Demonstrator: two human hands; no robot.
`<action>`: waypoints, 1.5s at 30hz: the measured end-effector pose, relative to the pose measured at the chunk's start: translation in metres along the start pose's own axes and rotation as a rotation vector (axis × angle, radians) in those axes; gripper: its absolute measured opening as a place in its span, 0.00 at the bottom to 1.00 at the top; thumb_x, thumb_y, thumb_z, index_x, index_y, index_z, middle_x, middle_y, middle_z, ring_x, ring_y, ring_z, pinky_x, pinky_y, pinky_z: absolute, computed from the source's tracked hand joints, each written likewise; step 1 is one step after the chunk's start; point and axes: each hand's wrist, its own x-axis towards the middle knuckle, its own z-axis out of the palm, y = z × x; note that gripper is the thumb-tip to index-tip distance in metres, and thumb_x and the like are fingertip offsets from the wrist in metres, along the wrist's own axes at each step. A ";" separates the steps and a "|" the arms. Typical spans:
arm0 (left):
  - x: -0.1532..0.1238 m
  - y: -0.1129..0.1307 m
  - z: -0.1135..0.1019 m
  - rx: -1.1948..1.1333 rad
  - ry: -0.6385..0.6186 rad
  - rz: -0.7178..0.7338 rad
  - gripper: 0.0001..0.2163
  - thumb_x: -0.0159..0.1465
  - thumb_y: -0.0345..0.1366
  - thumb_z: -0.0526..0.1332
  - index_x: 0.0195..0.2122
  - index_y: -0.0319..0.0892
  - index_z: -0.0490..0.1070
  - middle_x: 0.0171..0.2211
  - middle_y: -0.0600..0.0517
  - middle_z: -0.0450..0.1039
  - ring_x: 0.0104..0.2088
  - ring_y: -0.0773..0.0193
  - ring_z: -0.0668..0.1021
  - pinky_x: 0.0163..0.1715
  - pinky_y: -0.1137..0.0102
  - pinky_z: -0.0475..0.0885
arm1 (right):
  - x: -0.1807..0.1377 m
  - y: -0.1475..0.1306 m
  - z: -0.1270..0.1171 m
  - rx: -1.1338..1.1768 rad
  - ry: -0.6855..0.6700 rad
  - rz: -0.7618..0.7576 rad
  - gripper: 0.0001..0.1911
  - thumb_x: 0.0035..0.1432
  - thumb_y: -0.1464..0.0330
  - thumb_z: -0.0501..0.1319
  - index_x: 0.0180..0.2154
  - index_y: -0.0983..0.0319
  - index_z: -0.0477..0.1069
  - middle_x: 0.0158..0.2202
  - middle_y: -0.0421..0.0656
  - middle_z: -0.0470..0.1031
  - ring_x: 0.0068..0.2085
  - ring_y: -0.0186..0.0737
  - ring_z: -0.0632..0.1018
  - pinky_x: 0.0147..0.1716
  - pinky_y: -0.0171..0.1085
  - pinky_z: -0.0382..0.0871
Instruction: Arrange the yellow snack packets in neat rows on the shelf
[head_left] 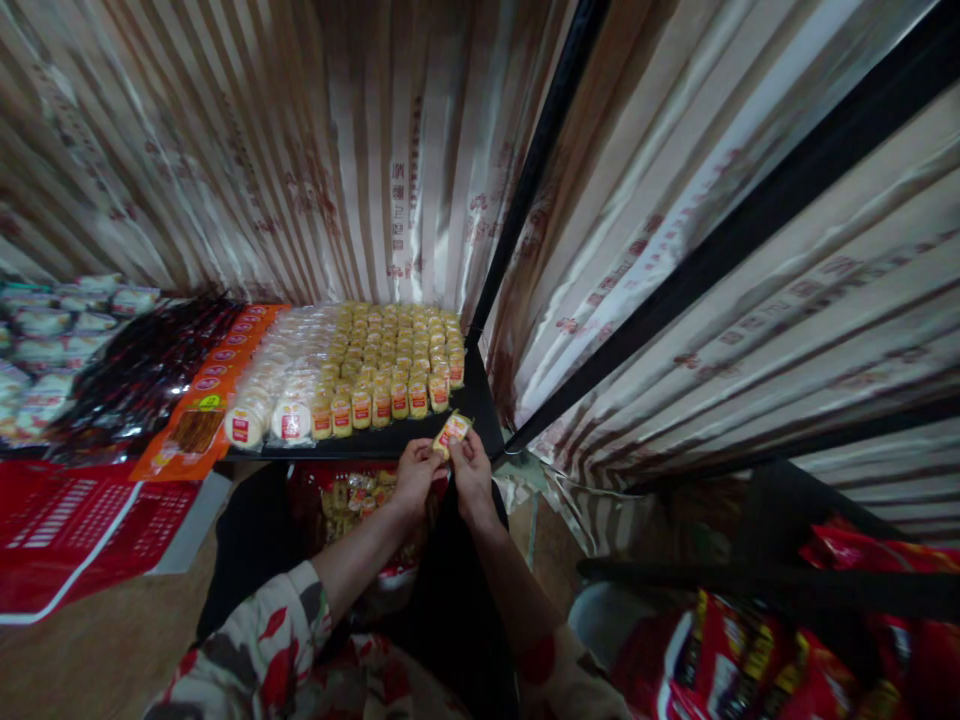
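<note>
Both my hands meet over the near edge of a black shelf (480,405). My left hand (416,472) and my right hand (471,465) pinch one small yellow wrapped snack packet (452,432) with a red-and-white label between their fingertips. It hovers just in front of the right end of the front row. Rows of the same yellow packets (394,355) stand upright on the shelf. To their left lie rows of round white packets (281,385).
Orange-carded goods (199,410) and dark glossy packs (142,375) lie further left, with white bags (45,340) at the far left. A bag of snacks (352,500) sits below my hands. Red bags (750,650) fill the lower right. Striped plastic sheeting (360,140) hangs behind.
</note>
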 end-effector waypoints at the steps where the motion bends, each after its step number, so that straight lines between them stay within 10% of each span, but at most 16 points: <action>1: 0.003 0.000 0.004 0.027 -0.007 0.001 0.06 0.57 0.27 0.61 0.35 0.39 0.66 0.29 0.53 0.71 0.27 0.71 0.75 0.29 0.76 0.73 | 0.006 0.000 -0.002 -0.030 0.004 -0.024 0.29 0.51 0.57 0.59 0.53 0.61 0.61 0.39 0.45 0.76 0.38 0.39 0.77 0.37 0.37 0.72; 7: 0.015 0.005 0.026 0.197 0.041 0.106 0.12 0.58 0.25 0.56 0.44 0.39 0.67 0.42 0.47 0.71 0.29 0.72 0.75 0.23 0.80 0.69 | 0.059 -0.004 -0.020 -0.335 0.044 -0.193 0.27 0.54 0.58 0.55 0.55 0.62 0.63 0.42 0.46 0.75 0.41 0.41 0.76 0.40 0.37 0.71; 19: 0.040 0.022 0.066 0.016 -0.157 0.067 0.17 0.63 0.30 0.54 0.53 0.40 0.67 0.59 0.47 0.63 0.55 0.58 0.69 0.49 0.70 0.69 | 0.133 -0.018 -0.012 -0.676 0.091 -0.295 0.25 0.55 0.65 0.53 0.53 0.67 0.65 0.46 0.51 0.72 0.43 0.42 0.74 0.46 0.39 0.67; 45: 0.064 0.019 0.060 0.031 -0.156 0.081 0.16 0.63 0.32 0.53 0.51 0.38 0.69 0.58 0.43 0.63 0.57 0.56 0.68 0.53 0.63 0.66 | 0.150 0.006 -0.004 -0.866 0.047 -0.379 0.20 0.59 0.65 0.49 0.47 0.66 0.72 0.42 0.51 0.72 0.45 0.44 0.71 0.48 0.41 0.65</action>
